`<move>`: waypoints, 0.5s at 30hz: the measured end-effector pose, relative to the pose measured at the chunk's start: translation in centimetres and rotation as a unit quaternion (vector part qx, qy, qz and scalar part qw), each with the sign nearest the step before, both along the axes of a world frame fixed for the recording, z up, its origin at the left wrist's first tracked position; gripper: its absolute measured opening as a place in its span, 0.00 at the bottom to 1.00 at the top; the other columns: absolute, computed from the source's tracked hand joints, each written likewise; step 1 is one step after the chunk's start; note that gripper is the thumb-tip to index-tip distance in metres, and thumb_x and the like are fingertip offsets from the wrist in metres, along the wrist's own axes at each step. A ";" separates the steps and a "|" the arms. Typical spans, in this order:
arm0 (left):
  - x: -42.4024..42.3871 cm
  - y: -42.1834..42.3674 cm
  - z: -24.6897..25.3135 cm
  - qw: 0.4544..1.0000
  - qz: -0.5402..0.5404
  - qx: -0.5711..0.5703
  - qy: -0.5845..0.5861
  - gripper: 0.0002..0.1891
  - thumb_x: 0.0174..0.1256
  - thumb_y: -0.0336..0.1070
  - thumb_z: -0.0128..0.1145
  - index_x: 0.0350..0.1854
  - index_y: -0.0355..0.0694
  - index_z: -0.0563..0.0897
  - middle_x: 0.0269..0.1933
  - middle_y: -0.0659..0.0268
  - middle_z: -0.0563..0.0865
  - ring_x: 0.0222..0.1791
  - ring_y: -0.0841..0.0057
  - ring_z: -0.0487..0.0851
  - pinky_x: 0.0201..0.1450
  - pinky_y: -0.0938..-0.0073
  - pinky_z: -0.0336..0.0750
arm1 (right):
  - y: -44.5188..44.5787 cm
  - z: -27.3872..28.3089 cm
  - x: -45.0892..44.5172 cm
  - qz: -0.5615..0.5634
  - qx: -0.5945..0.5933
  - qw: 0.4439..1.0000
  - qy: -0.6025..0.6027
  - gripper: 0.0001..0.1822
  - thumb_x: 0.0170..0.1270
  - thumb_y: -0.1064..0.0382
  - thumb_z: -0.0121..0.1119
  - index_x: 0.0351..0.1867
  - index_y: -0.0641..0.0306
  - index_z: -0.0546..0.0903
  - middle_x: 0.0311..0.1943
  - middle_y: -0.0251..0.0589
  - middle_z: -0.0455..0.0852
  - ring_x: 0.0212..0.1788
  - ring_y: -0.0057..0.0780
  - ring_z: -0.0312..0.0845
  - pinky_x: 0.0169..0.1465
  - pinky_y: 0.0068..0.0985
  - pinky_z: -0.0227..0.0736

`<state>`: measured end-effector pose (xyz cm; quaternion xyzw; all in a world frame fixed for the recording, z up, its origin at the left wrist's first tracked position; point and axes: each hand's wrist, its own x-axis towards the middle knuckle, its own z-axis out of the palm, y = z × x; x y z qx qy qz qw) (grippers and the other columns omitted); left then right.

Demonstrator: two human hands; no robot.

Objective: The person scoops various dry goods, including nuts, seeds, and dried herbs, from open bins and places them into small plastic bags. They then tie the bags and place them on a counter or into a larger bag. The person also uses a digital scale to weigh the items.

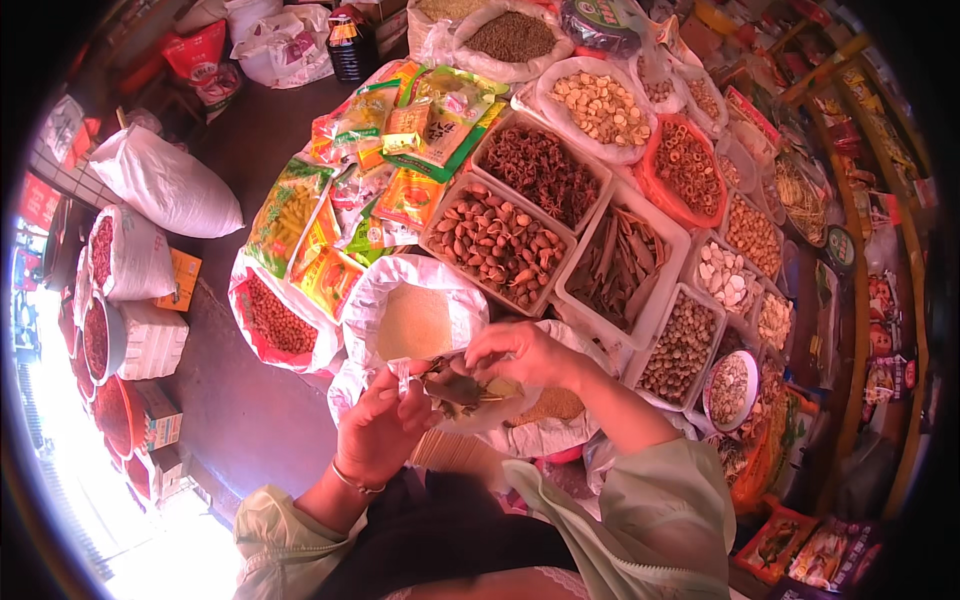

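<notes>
My left hand [386,420], with a bracelet at its wrist, pinches the edge of a small clear plastic bag [487,416]. Dark dried leaves and other spices [456,388] show at the bag's mouth. Over that mouth bends my right hand [529,356], its curled fingertips at the spices; what they grip is hidden. Just beyond the hands stands an open white sack of pale grains [415,322]. Under the bag and my right forearm lies another sack, with brown grains [551,406].
Tubs of brown pods [499,244], star anise [544,172] and dried bark [619,266] stand ahead. Seasoning packets [401,142] are piled left of them. Berry-like spices [680,349] fill a tub at right. A full white sack [165,180] rests on the left-hand floor.
</notes>
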<state>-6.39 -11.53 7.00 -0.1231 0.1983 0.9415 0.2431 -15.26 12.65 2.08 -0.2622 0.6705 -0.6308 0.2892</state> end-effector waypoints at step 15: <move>-0.2 -0.3 -0.3 1.000 0.005 -0.002 0.000 0.26 0.63 0.42 0.54 0.62 0.36 0.72 0.26 0.72 0.68 0.27 0.81 0.66 0.43 0.73 0.62 | 4.7 -3.4 -10.4 -0.252 0.312 0.875 0.271 0.22 0.53 0.71 0.67 0.53 0.59 0.80 0.51 0.44 0.82 0.51 0.35 0.80 0.55 0.28 0.74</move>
